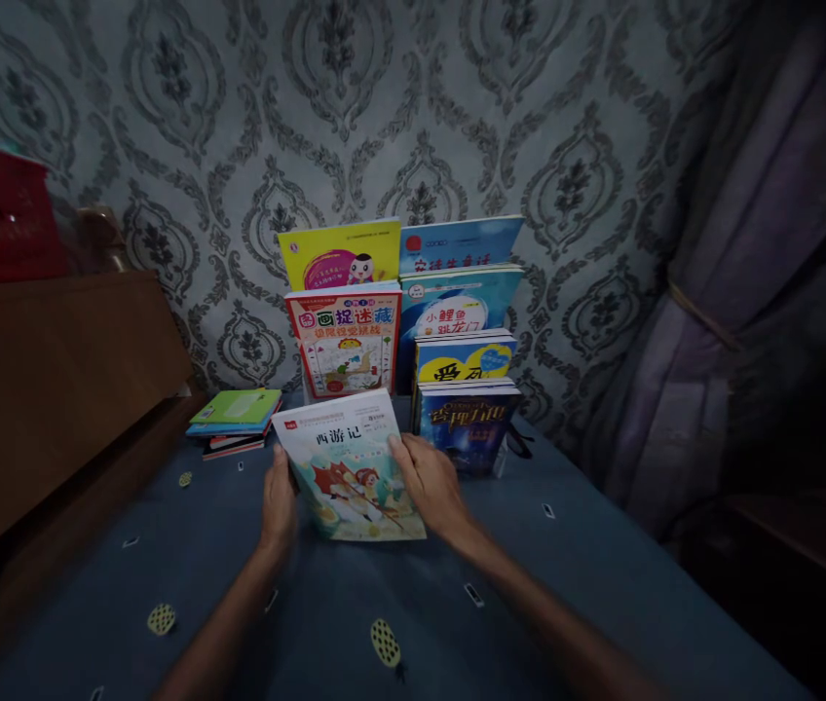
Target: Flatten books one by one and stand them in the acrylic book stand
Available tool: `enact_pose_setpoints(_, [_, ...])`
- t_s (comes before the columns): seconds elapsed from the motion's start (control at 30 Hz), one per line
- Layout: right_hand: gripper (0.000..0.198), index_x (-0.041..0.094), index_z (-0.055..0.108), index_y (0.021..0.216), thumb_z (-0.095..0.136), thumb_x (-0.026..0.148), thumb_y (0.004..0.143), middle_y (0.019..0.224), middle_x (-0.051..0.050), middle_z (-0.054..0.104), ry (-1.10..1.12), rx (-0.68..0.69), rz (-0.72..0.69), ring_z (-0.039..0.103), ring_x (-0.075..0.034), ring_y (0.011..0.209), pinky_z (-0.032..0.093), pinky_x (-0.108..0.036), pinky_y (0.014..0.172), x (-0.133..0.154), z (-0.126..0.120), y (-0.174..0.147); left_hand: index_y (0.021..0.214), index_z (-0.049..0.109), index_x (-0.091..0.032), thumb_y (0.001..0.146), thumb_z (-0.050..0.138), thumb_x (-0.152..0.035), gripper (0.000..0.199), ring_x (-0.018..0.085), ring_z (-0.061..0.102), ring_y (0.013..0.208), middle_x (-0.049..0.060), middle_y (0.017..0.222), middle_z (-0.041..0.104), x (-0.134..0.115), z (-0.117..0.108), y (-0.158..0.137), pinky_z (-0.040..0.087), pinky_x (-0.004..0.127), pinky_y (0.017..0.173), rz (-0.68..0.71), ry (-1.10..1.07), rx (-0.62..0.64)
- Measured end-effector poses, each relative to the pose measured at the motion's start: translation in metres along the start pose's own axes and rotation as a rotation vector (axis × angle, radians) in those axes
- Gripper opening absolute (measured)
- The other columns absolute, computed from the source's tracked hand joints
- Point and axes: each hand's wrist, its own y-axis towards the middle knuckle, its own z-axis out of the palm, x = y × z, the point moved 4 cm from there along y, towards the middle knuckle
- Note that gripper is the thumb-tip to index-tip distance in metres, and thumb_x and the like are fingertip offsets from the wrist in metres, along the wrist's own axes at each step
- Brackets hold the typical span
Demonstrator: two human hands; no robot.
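Note:
Between my two hands is a thin picture book point(351, 477) with a pale cover and a drawn figure holding a staff, tilted a little and facing me. My left hand point(280, 501) is closed on its left edge, and my right hand point(431, 477) grips the right edge with the thumb on the cover. Just behind it stands a red-bordered book point(346, 346) with a yellow book point(341, 255) at its back. To the right, a dark blue book point(466, 428) stands in front of a yellow-and-blue book point(466, 360) and taller blue books point(461, 302).
A small pile of books point(234, 417) with a green one on top lies at the left on the blue patterned cloth point(325, 623). A brown wooden board point(55, 389) with a red basket point(4, 214) borders the left side. A purple curtain point(705, 292) hangs at right, beside the patterned wall.

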Motion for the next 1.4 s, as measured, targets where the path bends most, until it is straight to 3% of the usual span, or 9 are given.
enact_pose_setpoints(0.13, [0.056,0.023,0.057,0.071,0.024,0.057,0.101,0.077,-0.010,0.069,-0.153,0.124,-0.044,0.064,-0.024,0.076,0.042,-0.033,0.069,0.004,-0.010,0.007,0.090,0.076,-0.014,0.075,0.073,-0.065,0.052,0.031,0.071,0.105,0.011,0.088,0.078,-0.016,0.001,-0.002,0.056,0.036,0.091,0.079,0.175,0.033])
enact_pose_setpoints(0.27, [0.046,0.022,0.061,0.074,0.038,0.052,0.100,0.075,-0.008,0.070,-0.152,0.215,-0.015,0.063,-0.022,0.070,0.038,-0.031,0.062,-0.001,-0.022,0.009,0.092,0.076,-0.016,0.068,0.082,-0.056,0.047,0.032,0.070,0.105,0.011,0.102,0.078,-0.027,0.011,-0.009,0.056,0.035,0.091,0.173,0.385,0.267])
enact_pose_setpoints(0.4, [0.036,0.024,0.063,0.071,0.054,0.052,0.092,0.070,-0.004,0.067,-0.127,0.251,-0.053,0.060,-0.021,0.065,0.038,-0.030,0.059,-0.009,-0.043,0.011,0.103,0.076,-0.016,0.067,0.086,-0.041,0.045,0.032,0.071,0.100,0.012,0.108,0.076,-0.023,0.016,-0.015,0.057,0.038,0.088,0.092,0.526,0.536])
enact_pose_setpoints(0.5, [0.036,0.025,0.062,0.064,0.059,0.051,0.088,0.063,-0.001,0.062,-0.102,0.267,-0.098,0.057,-0.020,0.061,0.040,-0.030,0.055,-0.010,-0.058,0.012,0.100,0.078,-0.016,0.070,0.084,-0.036,0.037,0.033,0.072,0.098,0.012,0.103,0.077,-0.021,0.018,-0.019,0.057,0.041,0.088,0.009,0.545,0.630])
enact_pose_setpoints(0.73, [0.025,0.021,0.074,0.082,0.060,0.041,0.089,0.063,0.001,0.067,0.233,0.473,-0.024,0.061,-0.016,0.051,0.046,-0.027,0.044,-0.003,-0.060,0.013,0.092,0.080,-0.014,0.064,0.088,-0.024,0.031,0.034,0.072,0.098,0.014,0.100,0.078,-0.027,0.023,-0.026,0.058,0.037,0.084,-0.132,0.469,0.628])
enact_pose_setpoints(1.03, [0.026,0.020,0.074,0.083,0.062,0.043,0.087,0.063,0.001,0.069,0.367,0.437,-0.044,0.063,-0.017,0.050,0.051,-0.027,0.043,0.003,-0.056,0.018,0.089,0.078,-0.017,0.060,0.087,-0.017,0.030,0.032,0.072,0.091,0.010,0.089,0.078,-0.038,0.019,-0.018,0.059,0.036,0.076,-0.114,0.476,0.583])
enact_pose_setpoints(1.17, [0.024,0.021,0.070,0.086,0.056,0.040,0.090,0.068,-0.001,0.069,0.185,0.369,-0.188,0.063,-0.018,0.058,0.048,-0.028,0.049,0.025,-0.068,0.053,0.080,0.075,-0.018,0.057,0.087,-0.015,0.026,0.031,0.070,0.093,0.007,0.084,0.076,-0.084,0.039,0.002,0.056,0.038,0.085,0.077,0.517,0.455])
enact_pose_setpoints(1.23, [0.019,0.021,0.068,0.082,0.060,0.037,0.088,0.067,0.000,0.067,0.077,0.230,-0.292,0.061,-0.019,0.059,0.045,-0.028,0.053,0.044,-0.079,0.078,0.082,0.075,-0.018,0.060,0.086,-0.019,0.025,0.031,0.069,0.093,0.009,0.089,0.076,-0.116,0.057,0.013,0.055,0.038,0.087,0.247,0.613,0.437])
enact_pose_setpoints(1.4, [0.020,0.019,0.063,0.107,0.053,0.029,0.093,0.086,-0.004,0.069,-0.088,-0.097,-0.506,0.063,-0.023,0.081,0.048,-0.034,0.073,0.084,-0.102,0.118,0.097,0.071,-0.014,0.074,0.076,-0.029,0.028,0.029,0.066,0.101,0.009,0.103,0.074,-0.173,0.099,0.035,0.052,0.037,0.090,0.748,0.744,0.403])
